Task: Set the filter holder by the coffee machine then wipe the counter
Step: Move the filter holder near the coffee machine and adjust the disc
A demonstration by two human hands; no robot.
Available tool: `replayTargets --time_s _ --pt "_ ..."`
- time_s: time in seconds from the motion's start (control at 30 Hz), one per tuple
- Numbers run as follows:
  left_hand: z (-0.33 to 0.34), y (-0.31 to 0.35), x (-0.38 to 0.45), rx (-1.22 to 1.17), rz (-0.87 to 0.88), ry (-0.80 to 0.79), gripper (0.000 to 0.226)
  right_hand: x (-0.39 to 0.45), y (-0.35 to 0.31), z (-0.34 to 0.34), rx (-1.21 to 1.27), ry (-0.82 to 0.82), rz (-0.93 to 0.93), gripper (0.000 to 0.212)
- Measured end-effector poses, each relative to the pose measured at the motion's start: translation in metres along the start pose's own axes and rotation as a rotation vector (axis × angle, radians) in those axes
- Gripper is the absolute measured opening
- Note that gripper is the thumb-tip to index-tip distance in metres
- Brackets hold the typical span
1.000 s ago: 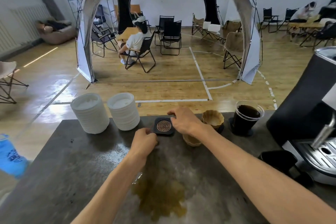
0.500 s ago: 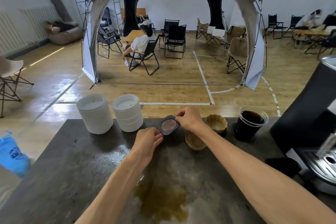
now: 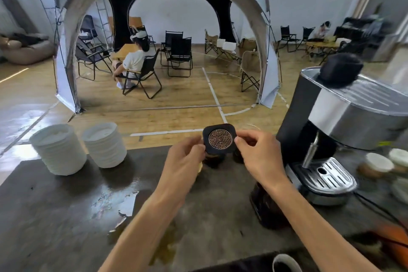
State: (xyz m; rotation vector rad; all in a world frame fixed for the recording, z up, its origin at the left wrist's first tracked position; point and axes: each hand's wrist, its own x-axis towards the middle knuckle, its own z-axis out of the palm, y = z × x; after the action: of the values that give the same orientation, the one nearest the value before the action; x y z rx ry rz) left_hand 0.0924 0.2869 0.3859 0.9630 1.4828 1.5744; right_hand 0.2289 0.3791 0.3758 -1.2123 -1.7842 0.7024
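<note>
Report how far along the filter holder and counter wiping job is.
Done: nothing yet. In hand: the filter holder is lifted off the counter, pinched between the left hand and the right hand, not yet set by the coffee machine. Left: placing it there, then wiping; the brown spill and a wet patch remain, and no cloth is in view.

Between the hands, the filter holder is black with a copper lattice disc. Left of them stand white lid stacks; right, a black-and-silver coffee machine. Below, a brown spill stains the dark grey bench.
</note>
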Motion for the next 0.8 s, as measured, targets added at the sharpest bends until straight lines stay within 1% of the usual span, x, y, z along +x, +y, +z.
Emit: replayTargets --time_s 0.03,0.13,0.2,0.37,0.47,0.67,0.8 --pt "0.011 -0.001 -0.005 0.001 0.002 -0.015 0.057 -0.003 0.008 -0.013 -0.012 0.013 0.021 0.021" --pt "0.041 -0.012 -0.019 0.022 -0.019 -0.042 0.035 -0.015 0.037 -0.045 -0.028 0.034 0.065 0.023" --pt "0.059 -0.025 -0.028 0.063 -0.025 -0.052 0.028 -0.025 0.055 -0.061 -0.043 0.026 0.078 0.023" --pt "0.096 -0.053 -0.053 0.152 -0.100 -0.067 0.028 -0.046 0.097 -0.087 -0.079 -0.005 0.100 0.024" --pt "0.111 -0.064 -0.059 0.224 -0.133 -0.050 0.029 -0.050 0.114 -0.093 -0.090 -0.041 0.097 0.025" --pt "0.121 -0.068 -0.063 0.379 -0.168 0.017 0.027 -0.053 0.128 -0.095 -0.062 -0.107 0.094 0.026" --pt "0.124 -0.072 -0.061 0.427 -0.198 0.040 0.029 -0.051 0.135 -0.094 -0.043 -0.144 0.111 0.027"
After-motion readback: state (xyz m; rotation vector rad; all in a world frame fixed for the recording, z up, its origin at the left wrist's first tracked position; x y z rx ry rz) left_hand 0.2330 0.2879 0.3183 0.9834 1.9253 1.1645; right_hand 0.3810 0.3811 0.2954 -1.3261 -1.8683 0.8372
